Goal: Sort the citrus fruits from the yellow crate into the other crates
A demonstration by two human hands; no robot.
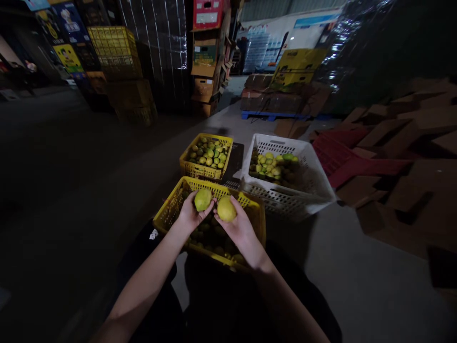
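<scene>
Fingers of the left hand (190, 213) curl around a greenish lemon (203, 199), the right hand (241, 226) around a yellow lemon (226, 208); if the grip loosens, either may fall into the yellow plastic crate (170, 202) below.

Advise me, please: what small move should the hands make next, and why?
Perhaps the right hand should turn its yellow fruit slightly to show the underside. The left hand holds a greener fruit beside it, both above the near yellow crate, and only one side of each faces the view.

Cardboard heap (421, 190), blue pallet (271, 116) — red crate (330, 155), apparently.
</scene>
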